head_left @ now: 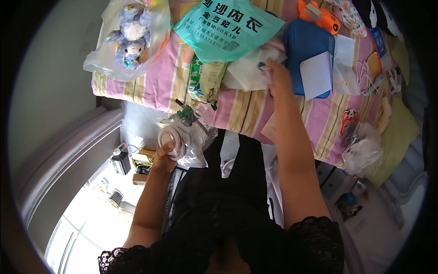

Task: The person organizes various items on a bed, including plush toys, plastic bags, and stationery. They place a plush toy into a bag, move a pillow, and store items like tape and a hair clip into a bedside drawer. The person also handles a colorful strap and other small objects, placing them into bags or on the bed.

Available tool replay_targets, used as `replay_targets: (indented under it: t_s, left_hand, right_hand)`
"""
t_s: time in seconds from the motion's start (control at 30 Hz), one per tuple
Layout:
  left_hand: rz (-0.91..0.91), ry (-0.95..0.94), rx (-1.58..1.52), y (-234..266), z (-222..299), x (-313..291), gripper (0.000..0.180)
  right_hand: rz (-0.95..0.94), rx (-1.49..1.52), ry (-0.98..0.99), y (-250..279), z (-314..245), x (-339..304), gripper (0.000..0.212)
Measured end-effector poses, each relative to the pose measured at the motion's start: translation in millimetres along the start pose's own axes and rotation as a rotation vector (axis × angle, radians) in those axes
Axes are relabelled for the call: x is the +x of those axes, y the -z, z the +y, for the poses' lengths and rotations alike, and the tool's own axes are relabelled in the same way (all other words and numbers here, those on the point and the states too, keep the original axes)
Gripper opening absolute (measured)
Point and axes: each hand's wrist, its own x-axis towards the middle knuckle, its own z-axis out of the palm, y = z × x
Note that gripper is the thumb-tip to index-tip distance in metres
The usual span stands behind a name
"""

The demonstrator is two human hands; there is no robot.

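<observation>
My left hand (pixel 163 157) is closed round a pair of round white rimmed discs (pixel 169 137), whose exact kind I cannot make out. A crumpled clear plastic bag (pixel 196 153) hangs against them, with something dark green (pixel 185 115) at its top. My right arm reaches over the bed, and my right hand (pixel 277 75) pinches the edge of a whitish plastic bag (pixel 246 73); its fingertips are a little blurred. A small dark thing (pixel 262 66) shows beside those fingertips. Partly over the whitish bag lies a teal printed bag (pixel 219 41). Left of it is a green and yellow packet (pixel 206 82).
On the striped bedspread (pixel 242 107) sit a plush toy (pixel 132 34) in a clear bag, a blue case (pixel 296 50) with white paper (pixel 316 75), an orange toy (pixel 319 18) and a bundled clear bag (pixel 362 148). Boxes (pixel 141 166) stand low at left.
</observation>
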Motion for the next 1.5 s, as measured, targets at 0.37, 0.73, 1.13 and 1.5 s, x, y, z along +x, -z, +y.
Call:
replay_targets:
  t_s: [0.37, 0.73, 1.13, 1.5]
  left_hand:
    - [0.014, 0.029, -0.022, 14, -7, -1, 0.065]
    - [0.014, 0.012, 0.035, -1, 4, -3, 0.064]
    - [0.004, 0.046, 0.027, 0, -2, -3, 0.06]
    - [-0.037, 0.15, 0.361, -41, -11, 19, 0.062]
  right_hand:
    - [-0.047, -0.042, 0.003, 46, -92, -141, 0.03]
    - [-0.326, -1.426, 0.959, 27, 35, -172, 0.037]
    - [-0.142, -0.752, 0.662, 55, 9, -184, 0.015]
    - [-0.566, -0.674, -0.094, 2, -38, -211, 0.027]
